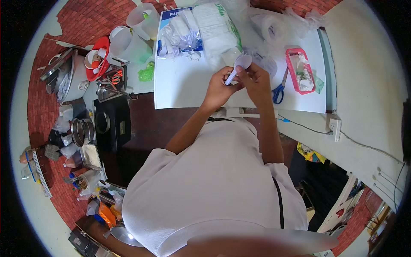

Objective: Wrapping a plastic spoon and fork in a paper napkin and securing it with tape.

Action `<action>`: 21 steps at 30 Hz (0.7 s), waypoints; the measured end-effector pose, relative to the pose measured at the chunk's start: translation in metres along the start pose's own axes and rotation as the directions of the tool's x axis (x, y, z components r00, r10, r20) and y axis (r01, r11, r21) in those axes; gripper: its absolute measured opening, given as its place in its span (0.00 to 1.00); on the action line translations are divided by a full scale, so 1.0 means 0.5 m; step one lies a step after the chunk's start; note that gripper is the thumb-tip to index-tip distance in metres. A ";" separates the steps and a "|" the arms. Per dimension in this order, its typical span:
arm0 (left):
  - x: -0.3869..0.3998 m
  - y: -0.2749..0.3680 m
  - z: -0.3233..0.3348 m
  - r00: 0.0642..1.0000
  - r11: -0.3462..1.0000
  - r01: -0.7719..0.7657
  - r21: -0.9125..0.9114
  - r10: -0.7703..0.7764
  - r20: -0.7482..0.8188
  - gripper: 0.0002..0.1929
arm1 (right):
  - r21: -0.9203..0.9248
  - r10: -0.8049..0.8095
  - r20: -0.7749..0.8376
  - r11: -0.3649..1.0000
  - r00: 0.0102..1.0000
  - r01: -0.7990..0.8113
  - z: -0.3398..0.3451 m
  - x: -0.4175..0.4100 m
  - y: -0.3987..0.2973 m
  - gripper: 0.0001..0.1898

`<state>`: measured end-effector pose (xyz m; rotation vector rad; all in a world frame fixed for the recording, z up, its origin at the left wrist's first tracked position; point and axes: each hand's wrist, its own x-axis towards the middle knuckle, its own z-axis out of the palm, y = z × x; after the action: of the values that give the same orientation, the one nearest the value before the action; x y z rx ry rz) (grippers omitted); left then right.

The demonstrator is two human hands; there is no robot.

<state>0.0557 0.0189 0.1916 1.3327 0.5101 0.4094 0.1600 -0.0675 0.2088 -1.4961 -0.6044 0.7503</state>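
Observation:
Above the white table [186, 93], both hands meet at a white plastic spoon [244, 61]. My right hand [255, 80] pinches it near the bowl, thumb on top. My left hand [220, 85] has its fingers curled at the handle; part of the grip is hidden. Just beyond the hands lie a pack of white napkins or tissue [216, 27] in clear and green plastic and a heap of white plastic cutlery [179, 35] on a blue and white box. Crumpled clear plastic bags [263, 62] lie behind my right hand.
Blue-handled scissors [278, 93] lie right of my right hand, beside a pink plastic basket [313, 91] holding wrappers. A green plastic bag [146, 73] and translucent pitchers [144, 21] stand left. A black appliance [112, 123] and a large pot [77, 80] are farther left. A cable runs to a wall socket [335, 126].

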 end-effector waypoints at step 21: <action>-0.015 -0.018 -0.019 0.988 0.993 -0.107 0.049 0.112 -0.106 0.15 | -0.584 -0.249 0.168 0.755 0.954 0.300 -0.157 -0.054 -0.157 0.10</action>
<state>0.0440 0.0205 0.1822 1.3895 0.5398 0.5668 0.2075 -0.1339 0.2891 -1.9050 -1.1841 0.3919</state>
